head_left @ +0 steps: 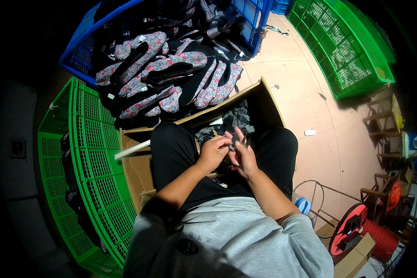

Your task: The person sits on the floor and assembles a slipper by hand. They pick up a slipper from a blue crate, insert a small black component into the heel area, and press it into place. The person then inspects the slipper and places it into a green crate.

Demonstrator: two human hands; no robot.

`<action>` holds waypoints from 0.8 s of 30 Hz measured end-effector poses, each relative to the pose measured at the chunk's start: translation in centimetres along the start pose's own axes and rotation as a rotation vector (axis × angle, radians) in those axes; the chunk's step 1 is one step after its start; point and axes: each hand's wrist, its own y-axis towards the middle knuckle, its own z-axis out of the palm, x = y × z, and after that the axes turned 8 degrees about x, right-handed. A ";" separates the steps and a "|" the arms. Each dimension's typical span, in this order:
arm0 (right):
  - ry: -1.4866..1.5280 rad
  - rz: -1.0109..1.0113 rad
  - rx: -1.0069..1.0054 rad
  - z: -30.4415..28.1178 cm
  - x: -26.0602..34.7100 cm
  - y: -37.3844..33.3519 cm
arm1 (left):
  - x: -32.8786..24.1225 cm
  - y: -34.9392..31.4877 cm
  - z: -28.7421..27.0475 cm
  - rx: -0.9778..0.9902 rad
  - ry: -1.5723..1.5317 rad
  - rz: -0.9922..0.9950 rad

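Observation:
My left hand [213,153] is in front of my lap, its thumb and fingertips pinched together; whatever they hold is too small to make out. Close beside it on the right, my right hand [243,159] has its index finger raised and the other fingers curled. A thin dark thing shows by its fingers, its kind unclear. Both hands are above an open cardboard box [274,103] between my knees. Dark grey and black fabric scraps [236,118] lie inside it, with a small white piece [216,121] among them.
A blue crate [81,44] ahead overflows with floral, black-lined slipper-like items [171,65]. Green crates stand at left [97,153] and far right [333,46]. A white stick [132,149] juts past my left knee. A red round-topped stool [350,227] is at lower right.

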 end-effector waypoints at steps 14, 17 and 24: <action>0.016 0.011 -0.104 -0.4 -0.1 -0.2 | -1.0 -0.2 -0.2 -0.031 0.135 0.109; 0.014 -0.005 -0.119 -0.3 -0.1 -0.1 | -0.8 -0.2 -0.2 -0.035 0.106 0.109; -0.114 -0.053 -0.096 -0.7 -0.7 0.0 | -0.7 -0.1 0.0 -0.102 0.068 0.143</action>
